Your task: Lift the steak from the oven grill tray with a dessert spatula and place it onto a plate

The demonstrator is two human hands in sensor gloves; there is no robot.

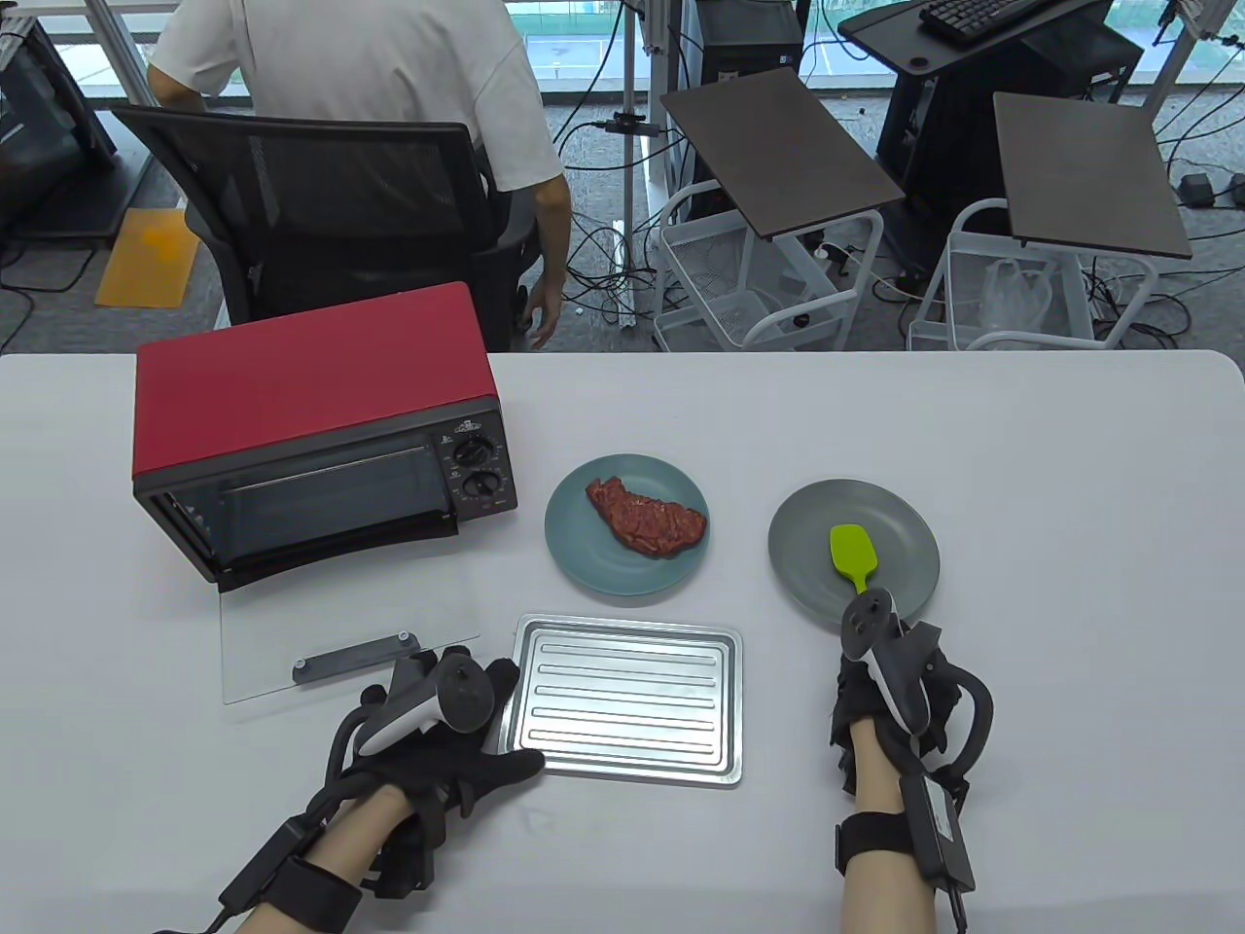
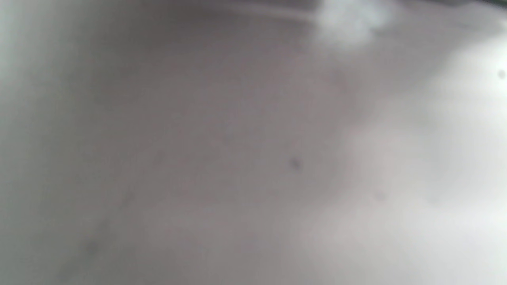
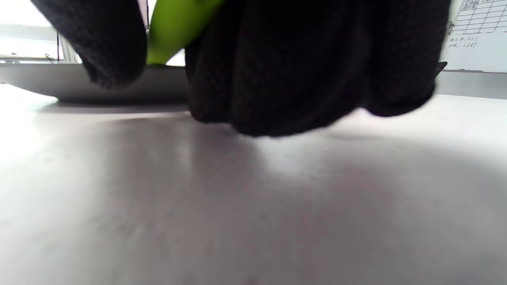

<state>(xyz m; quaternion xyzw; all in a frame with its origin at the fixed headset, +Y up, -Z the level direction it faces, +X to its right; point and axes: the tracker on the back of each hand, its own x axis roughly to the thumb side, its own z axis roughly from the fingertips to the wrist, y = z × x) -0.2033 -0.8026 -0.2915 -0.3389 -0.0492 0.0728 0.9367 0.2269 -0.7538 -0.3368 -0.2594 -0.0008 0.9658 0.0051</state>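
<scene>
**Inspector:** Steak (image 1: 647, 521) location at time of inspection?

**Assessor:** It lay on the teal plate (image 1: 574, 545) near the table's middle, not on the grill tray (image 1: 627, 703), which sat bare toward the near edge.

**Inspector:** Hands, nearest first.

**Assessor:** The left hand (image 1: 457, 739) rested on the table at the tray's left rim, fingers spread flat, gripping nothing. The left wrist view was blurred and useless. The right hand (image 1: 890, 681), toward the near right edge, had its fingers (image 3: 301, 67) curled round the handle of the green spatula (image 1: 854, 555), whose blade lay on the grey plate (image 1: 905, 545).

**Inspector:** Beyond those?

**Assessor:** The red oven (image 1: 321, 428) stood at the far left, its glass door (image 1: 340, 623) let down.

**Inspector:** Stage reached?

**Assessor:** I judged the transfer complete, the spatula being parked. The next move called only for releasing the handle.
</scene>
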